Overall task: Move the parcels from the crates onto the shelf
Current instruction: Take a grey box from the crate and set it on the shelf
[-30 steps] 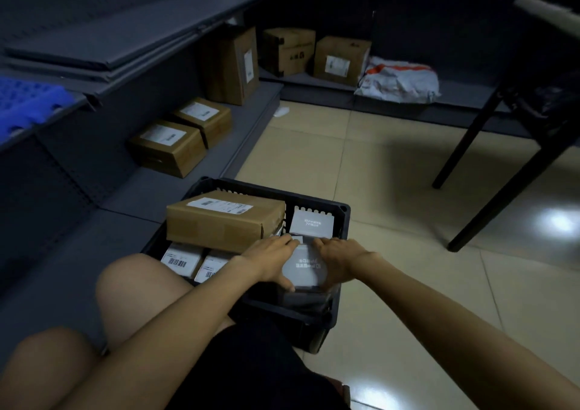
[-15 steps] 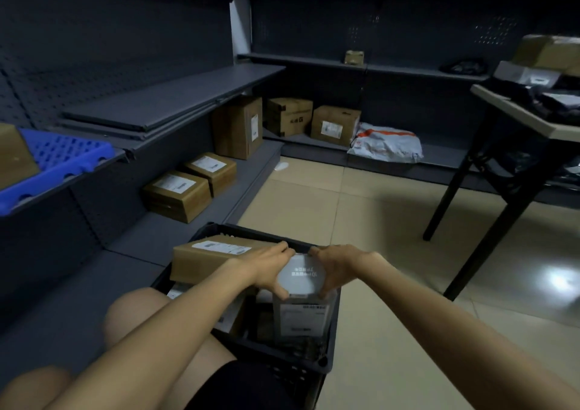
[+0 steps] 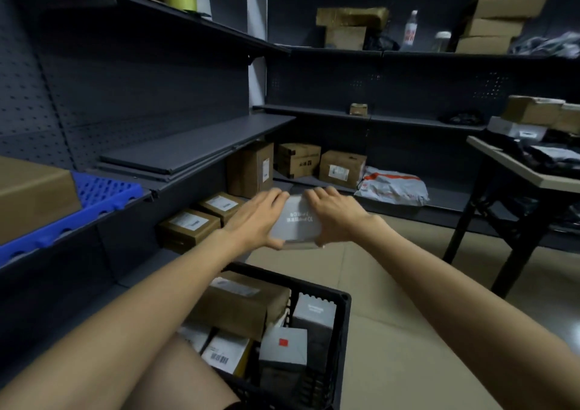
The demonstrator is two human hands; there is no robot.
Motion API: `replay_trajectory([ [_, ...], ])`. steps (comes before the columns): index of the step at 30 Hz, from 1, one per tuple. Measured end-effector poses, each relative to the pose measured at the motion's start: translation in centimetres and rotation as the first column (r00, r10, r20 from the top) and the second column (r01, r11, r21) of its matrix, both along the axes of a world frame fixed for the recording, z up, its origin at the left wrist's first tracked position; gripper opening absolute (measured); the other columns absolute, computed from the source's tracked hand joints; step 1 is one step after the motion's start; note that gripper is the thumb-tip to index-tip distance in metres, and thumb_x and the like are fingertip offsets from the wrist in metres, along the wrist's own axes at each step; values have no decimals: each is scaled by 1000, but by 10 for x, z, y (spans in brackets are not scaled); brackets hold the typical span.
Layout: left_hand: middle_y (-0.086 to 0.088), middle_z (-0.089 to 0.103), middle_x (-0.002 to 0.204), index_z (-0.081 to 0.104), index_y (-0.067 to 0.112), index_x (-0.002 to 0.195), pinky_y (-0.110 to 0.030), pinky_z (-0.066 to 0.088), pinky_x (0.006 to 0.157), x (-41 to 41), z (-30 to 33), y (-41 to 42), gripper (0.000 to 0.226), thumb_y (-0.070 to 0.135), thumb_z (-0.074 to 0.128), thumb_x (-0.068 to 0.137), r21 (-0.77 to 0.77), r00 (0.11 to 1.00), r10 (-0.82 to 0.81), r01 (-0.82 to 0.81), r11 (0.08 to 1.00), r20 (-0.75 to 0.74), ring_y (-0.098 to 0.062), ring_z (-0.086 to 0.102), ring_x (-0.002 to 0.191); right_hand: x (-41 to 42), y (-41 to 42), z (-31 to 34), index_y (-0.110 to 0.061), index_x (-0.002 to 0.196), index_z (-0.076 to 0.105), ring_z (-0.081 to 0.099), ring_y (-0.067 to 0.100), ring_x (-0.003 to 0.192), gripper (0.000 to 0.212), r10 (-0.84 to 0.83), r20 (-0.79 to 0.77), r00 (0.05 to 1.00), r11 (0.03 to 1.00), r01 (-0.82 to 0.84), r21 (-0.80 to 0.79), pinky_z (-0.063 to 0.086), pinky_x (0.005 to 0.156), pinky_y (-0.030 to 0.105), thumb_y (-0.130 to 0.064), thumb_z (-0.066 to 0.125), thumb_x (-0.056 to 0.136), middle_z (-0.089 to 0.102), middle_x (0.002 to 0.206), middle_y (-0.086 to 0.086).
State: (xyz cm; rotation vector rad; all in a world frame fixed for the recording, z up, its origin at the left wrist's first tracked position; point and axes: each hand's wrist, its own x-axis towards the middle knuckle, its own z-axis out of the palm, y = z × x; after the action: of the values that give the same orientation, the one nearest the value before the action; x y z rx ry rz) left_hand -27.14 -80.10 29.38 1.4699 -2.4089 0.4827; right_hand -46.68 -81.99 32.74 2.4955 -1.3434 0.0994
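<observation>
Much of the scene is reading soft with blur. The print on the grey parcel is appearing upside down and too smeared to read, and its far edge is sitting hidden behind the fingers. The near end of the black crate is being cut off by the bottom of the frame and by a bare knee, and the parcels at its floor are lying half covered by the brown box on top. At the left edge, a blue crate and the cardboard box in it are being cropped.

Both arms are reaching forward from the lower corners toward the centre of the frame. The left hand is gripping the parcel's left side with fingers over the top and thumb underneath; the right hand is clamping the right side in the same way. The parcel is hanging in the air above the crate, in front of the lowest board of the dark shelf — touching neither.

Labels are showing on the brown boxes along the low shelf at centre left, but no text is legible. In the crate, one white parcel is carrying a barcode, and a grey one is bearing a small red square — nothing readable.
</observation>
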Motion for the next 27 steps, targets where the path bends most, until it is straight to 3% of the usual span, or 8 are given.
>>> replay_trajectory([
  [4,-10,37,141,28,6,145,-30,31,108,29,34,8,99,48,77,69,-177,997,75,-70,982,23,-25,40,127,29,-5,26,-13,143,27,40,27,124,101,80,104,991,990,-66,-128,48,86,41,-38,83,63,40,138,6],
  [8,-14,35,145,26,4,146,-38,20,117,72,58,16,104,54,76,70,-260,975,204,-177,949,83,-29,34,134,75,-10,41,-13,142,28,37,27,128,97,178,189,966,967,-136,-214,49,87,40,-36,81,64,39,140,5],
  [17,-12,37,143,24,7,148,-40,25,117,183,89,53,104,49,78,69,-302,893,424,-367,880,150,-30,36,132,197,-23,46,-11,143,27,30,26,134,93,440,337,832,888,-349,-299,51,92,41,-31,80,68,36,143,5],
  [23,-12,29,148,15,8,152,-37,21,119,233,96,61,104,34,78,74,-272,849,494,-438,857,186,-29,30,138,265,-50,43,-10,143,28,27,25,137,79,518,412,750,854,-425,-301,52,92,45,-19,70,77,34,145,7],
  [27,-13,28,151,13,9,153,-34,24,116,255,97,49,102,33,76,77,-248,830,527,-480,842,182,-29,29,139,302,-72,39,-9,144,26,26,25,138,84,535,413,737,844,-446,-296,53,89,41,-20,75,77,33,145,7],
])
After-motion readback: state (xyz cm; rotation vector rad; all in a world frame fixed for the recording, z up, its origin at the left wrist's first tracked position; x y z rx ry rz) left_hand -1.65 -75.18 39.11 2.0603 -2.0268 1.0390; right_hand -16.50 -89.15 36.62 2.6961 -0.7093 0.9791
